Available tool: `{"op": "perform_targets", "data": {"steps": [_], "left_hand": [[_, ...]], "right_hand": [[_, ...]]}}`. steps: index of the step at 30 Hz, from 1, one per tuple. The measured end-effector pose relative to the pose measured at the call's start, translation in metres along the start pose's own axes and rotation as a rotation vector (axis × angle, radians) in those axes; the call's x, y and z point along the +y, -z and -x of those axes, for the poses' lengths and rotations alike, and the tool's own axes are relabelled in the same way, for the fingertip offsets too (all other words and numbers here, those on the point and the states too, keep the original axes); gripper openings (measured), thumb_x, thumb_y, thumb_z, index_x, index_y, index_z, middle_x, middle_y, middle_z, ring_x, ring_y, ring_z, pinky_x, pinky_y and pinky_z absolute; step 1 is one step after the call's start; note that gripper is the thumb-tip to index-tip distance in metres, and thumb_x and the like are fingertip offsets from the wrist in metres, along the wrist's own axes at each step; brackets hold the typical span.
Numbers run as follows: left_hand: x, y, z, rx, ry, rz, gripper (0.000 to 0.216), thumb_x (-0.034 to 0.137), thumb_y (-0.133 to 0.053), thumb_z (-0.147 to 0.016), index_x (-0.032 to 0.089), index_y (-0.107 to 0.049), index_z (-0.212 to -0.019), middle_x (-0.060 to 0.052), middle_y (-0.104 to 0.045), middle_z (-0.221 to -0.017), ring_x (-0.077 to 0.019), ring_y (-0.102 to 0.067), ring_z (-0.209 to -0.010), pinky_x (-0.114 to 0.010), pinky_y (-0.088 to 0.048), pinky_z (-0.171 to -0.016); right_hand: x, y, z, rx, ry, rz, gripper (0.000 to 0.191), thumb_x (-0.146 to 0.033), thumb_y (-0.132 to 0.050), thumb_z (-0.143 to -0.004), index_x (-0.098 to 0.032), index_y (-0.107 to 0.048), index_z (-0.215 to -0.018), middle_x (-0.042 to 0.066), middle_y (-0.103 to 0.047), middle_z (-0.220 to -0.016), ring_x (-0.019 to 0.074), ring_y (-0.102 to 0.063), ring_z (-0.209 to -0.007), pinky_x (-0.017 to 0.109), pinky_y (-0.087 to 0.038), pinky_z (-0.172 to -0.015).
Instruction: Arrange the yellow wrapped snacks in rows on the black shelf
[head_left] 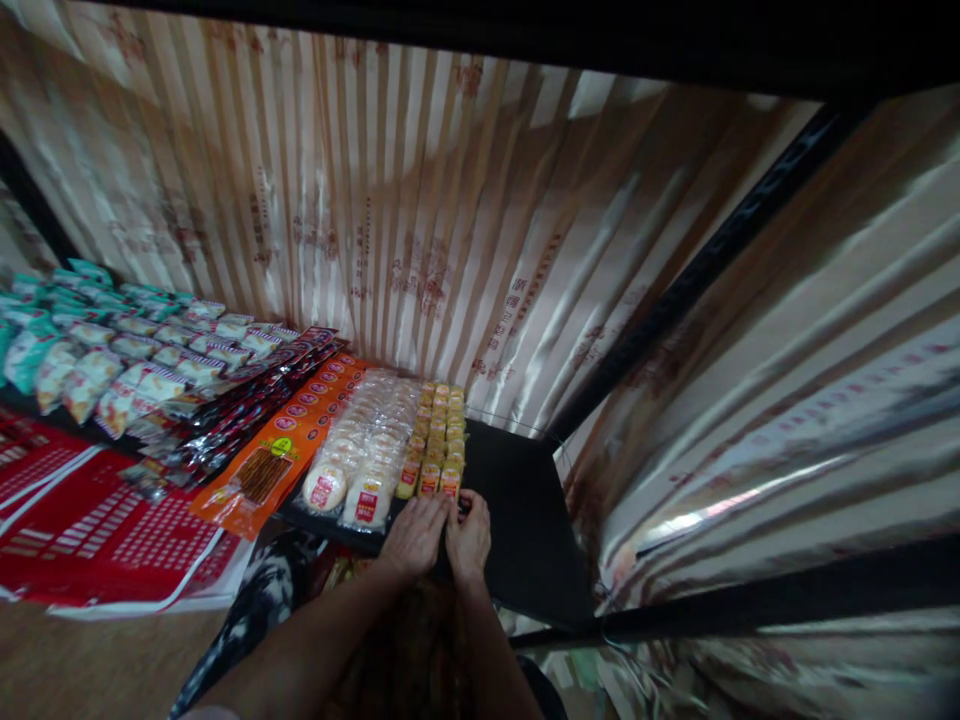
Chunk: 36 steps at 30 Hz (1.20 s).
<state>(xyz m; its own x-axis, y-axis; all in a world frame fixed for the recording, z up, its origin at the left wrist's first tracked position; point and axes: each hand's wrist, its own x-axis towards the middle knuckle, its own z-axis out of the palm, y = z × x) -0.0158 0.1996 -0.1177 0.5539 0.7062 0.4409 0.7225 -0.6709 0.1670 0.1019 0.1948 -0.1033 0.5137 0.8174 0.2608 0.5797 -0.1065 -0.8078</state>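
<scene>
Sheeting (420,200) behind, black shelf (532,530) in front of me. Rows on it, from the left: green bags (30,355), white bags (150,390), dark packs (247,400), orange pack (296,435), crackers (364,440) in clear wrap. My left hand (415,535) has its fingers bent at the front of the yellow packs (435,435); right hand (469,535) is just beside it, thumb and fingers curled at their front right corner. Can't tell if either is clamped on one. Yellow packs: three columns, right of the crackers. Progress, my read: rows to the left look laid out, yellow columns mostly lined up, front ends being worked. Can't tell what's left beyond that.
</scene>
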Motion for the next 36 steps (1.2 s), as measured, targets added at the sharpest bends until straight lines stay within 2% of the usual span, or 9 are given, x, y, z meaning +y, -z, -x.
{"op": "perform_targets", "data": {"steps": [5,8,19,26,36], "left_hand": [[0.007,0.014,-0.003,0.009,0.144,-0.03,0.044,0.016,-0.038,-0.084,0.012,-0.05,-0.126,-0.012,-0.055,-0.127,-0.0244,-0.047,-0.119,-0.04,-0.038,-0.097],[0.009,0.015,-0.003,0.003,0.204,-0.024,0.045,0.017,-0.04,-0.081,0.01,-0.051,-0.125,-0.012,-0.055,-0.127,-0.0259,-0.046,-0.12,-0.042,-0.036,-0.099],[0.004,-0.004,0.0,0.023,0.208,0.022,0.05,0.015,-0.037,-0.081,0.008,-0.048,-0.128,-0.013,-0.05,-0.133,-0.0258,-0.043,-0.124,-0.041,-0.034,-0.103],[0.005,0.003,-0.001,-0.043,0.221,0.055,0.052,0.016,-0.037,-0.08,0.006,-0.046,-0.13,-0.016,-0.047,-0.135,-0.0286,-0.04,-0.126,-0.044,-0.033,-0.104],[0.007,0.01,-0.003,-0.05,0.236,0.057,0.053,0.015,-0.037,-0.079,0.007,-0.045,-0.131,-0.016,-0.048,-0.134,-0.0284,-0.04,-0.127,-0.043,-0.034,-0.102]], "right_hand": [[-0.002,0.001,0.002,0.006,-0.008,-0.034,0.031,-0.047,-0.045,-0.078,-0.021,-0.054,-0.092,0.009,-0.061,-0.092,0.0229,-0.058,-0.082,0.032,-0.047,-0.069],[0.001,0.001,0.003,-0.003,0.004,-0.029,0.031,-0.046,-0.044,-0.079,-0.02,-0.054,-0.094,0.01,-0.06,-0.093,0.0233,-0.058,-0.084,0.032,-0.047,-0.068],[0.003,-0.003,0.0,-0.025,0.111,0.12,0.033,-0.041,-0.036,-0.085,-0.019,-0.055,-0.1,0.009,-0.062,-0.098,0.0236,-0.054,-0.092,0.035,-0.042,-0.081],[-0.001,-0.003,0.001,-0.053,0.105,0.166,0.031,-0.039,-0.035,-0.087,-0.02,-0.054,-0.102,0.008,-0.061,-0.098,0.0232,-0.053,-0.093,0.034,-0.039,-0.084],[-0.002,-0.005,0.001,-0.013,0.101,0.134,0.029,-0.037,-0.037,-0.085,-0.019,-0.052,-0.101,0.008,-0.06,-0.097,0.0229,-0.052,-0.093,0.034,-0.039,-0.083]]}}
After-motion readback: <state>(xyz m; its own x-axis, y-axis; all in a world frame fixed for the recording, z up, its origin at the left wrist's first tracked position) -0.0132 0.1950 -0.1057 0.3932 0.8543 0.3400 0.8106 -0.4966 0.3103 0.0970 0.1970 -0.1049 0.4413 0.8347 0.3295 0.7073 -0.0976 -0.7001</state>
